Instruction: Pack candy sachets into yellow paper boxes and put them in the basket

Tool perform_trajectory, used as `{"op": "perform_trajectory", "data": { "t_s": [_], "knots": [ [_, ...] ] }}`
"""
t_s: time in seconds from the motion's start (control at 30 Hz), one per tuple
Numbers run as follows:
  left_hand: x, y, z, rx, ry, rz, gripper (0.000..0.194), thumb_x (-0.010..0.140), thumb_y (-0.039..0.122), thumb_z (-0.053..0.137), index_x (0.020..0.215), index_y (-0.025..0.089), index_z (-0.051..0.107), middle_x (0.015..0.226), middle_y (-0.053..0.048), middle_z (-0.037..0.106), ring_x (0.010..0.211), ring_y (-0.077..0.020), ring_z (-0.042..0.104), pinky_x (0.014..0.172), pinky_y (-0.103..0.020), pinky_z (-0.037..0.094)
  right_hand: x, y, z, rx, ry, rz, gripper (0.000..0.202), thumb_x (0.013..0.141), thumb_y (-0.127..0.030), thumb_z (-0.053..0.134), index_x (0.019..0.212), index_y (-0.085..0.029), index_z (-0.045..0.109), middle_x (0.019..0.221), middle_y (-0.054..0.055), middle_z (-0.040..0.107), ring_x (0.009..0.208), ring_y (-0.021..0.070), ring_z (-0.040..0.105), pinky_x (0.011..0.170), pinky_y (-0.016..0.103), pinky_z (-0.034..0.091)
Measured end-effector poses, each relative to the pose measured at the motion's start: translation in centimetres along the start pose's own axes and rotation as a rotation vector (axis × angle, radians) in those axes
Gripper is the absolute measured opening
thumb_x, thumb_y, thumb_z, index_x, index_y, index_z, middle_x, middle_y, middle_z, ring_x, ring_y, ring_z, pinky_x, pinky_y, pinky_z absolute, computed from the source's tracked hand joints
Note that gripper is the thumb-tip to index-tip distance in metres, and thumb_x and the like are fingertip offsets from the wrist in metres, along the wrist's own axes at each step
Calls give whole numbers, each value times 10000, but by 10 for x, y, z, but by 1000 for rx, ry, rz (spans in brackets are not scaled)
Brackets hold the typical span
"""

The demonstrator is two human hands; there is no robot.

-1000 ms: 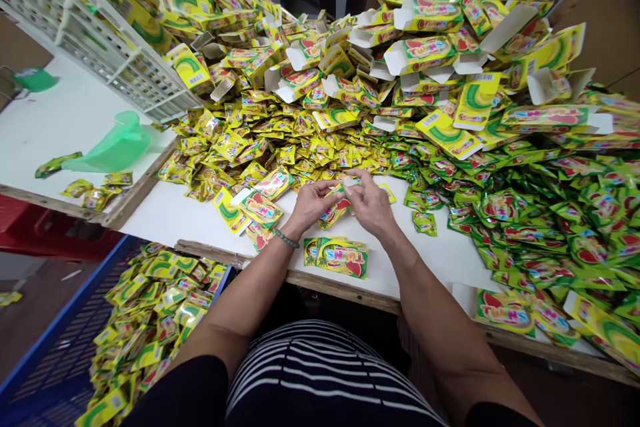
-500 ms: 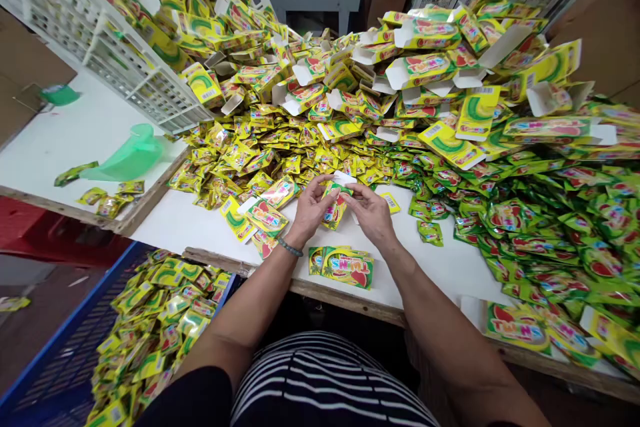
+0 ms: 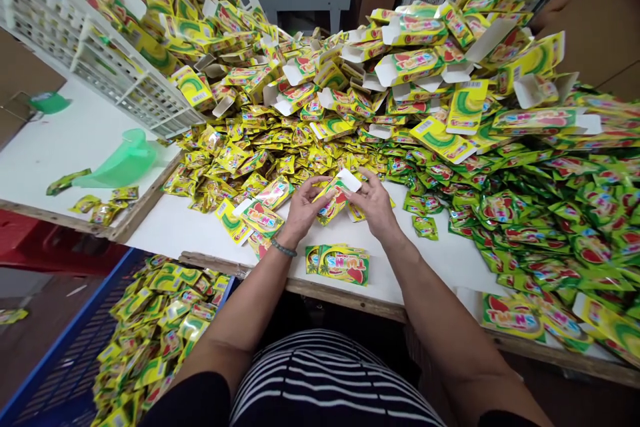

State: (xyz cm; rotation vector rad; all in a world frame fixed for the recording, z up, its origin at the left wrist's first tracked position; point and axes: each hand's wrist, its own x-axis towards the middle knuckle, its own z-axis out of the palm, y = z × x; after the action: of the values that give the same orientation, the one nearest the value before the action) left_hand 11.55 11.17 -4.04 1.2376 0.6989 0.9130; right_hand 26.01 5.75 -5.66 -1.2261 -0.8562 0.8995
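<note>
Between my two hands is a small yellow-green carton [image 3: 333, 203] with a white flap standing up at its top end. My left hand [image 3: 302, 211] grips its left side, thumb on the printed face. On the other side, my right hand [image 3: 375, 205] pinches it near the flap. Below them, flat cartons [image 3: 345, 265] lie overlapped near the table's front edge. More cartons [image 3: 261, 217] rest left of my left hand. Behind my hands spreads a heap of small yellow packets [image 3: 240, 153], with open-ended cartons [image 3: 410, 67] piled above.
Green packets [image 3: 505, 210] cover the right side. A white crate [image 3: 125, 80] leans at the back left, near a green scoop [image 3: 123, 163]. A blue crate [image 3: 60, 353] full of packets stands below the table [image 3: 435, 267] at left.
The held carton has turned, its flapped end now tilting to the right, and the flap shows more clearly. The whole view has shifted slightly.
</note>
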Motion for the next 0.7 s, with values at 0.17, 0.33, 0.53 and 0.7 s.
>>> {"op": "perform_trajectory", "data": {
  "t_s": [0.17, 0.33, 0.53, 0.7],
  "knots": [
    [2, 0, -2, -84, 120, -52, 464, 601, 414, 838, 945, 181, 633, 580, 52, 580, 522, -79, 536, 531, -195, 408, -6, -10, -2, -223, -80, -99, 336, 715, -471, 726, 923, -208, 724, 934, 41, 739, 819, 200, 664, 766, 343, 535],
    [2, 0, -1, -63, 179, -40, 456, 571, 387, 851, 912, 172, 638, 546, 67, 569, 501, -62, 510, 523, -185, 387, -8, -10, 3, -137, -91, -81, 287, 726, -496, 715, 821, -226, 745, 843, 25, 744, 801, 189, 666, 772, 337, 530],
    [0, 2, 2, -26, 161, -49, 436, 548, 381, 862, 864, 154, 665, 555, 52, 593, 483, -57, 504, 502, -190, 375, -5, -6, 6, 156, 67, 154, 386, 497, -455, 867, 734, -195, 709, 675, 1, 706, 622, 149, 636, 659, 305, 525],
    [-1, 3, 1, -35, 108, -47, 404, 559, 359, 863, 864, 159, 687, 585, 39, 620, 504, -60, 525, 519, -196, 396, -5, -9, 3, 179, 106, 202, 343, 456, -415, 886, 665, -194, 729, 616, -10, 690, 545, 115, 582, 585, 275, 483]
  ]
}}
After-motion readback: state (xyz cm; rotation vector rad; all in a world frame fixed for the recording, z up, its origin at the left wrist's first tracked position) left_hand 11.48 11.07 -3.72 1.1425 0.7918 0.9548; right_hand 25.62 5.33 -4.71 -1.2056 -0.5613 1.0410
